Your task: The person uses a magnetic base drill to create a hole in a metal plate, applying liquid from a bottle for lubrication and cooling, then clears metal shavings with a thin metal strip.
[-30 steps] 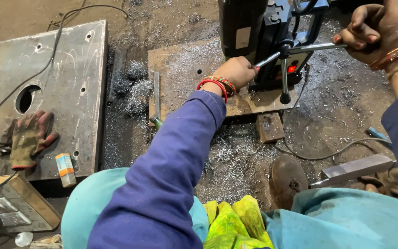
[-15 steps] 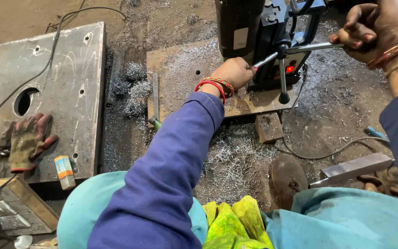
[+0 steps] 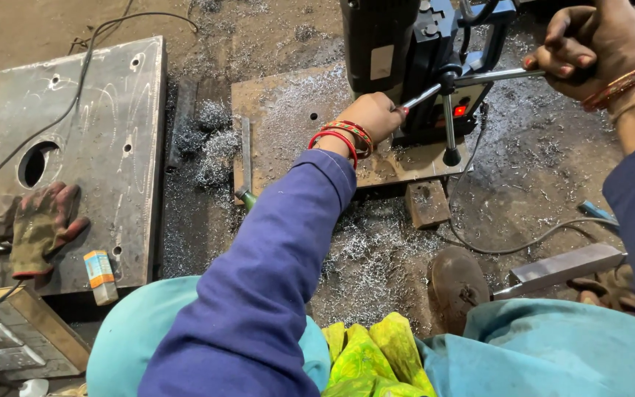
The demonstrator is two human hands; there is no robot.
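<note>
Steel swarf already thick around rusty flat steel plate | head view: black magnetic drill press stands on plate | right hand clenched on its chrome feed lever | left hand curled by drill base, grip unclear | I judge one hole done, drilling ongoing.

The drill stands on a plate lying on the floor. Left of the drill lies a slab, with a glove and a small box on its near part. A block lies just before the drill, a bar to the drill's near right.
</note>
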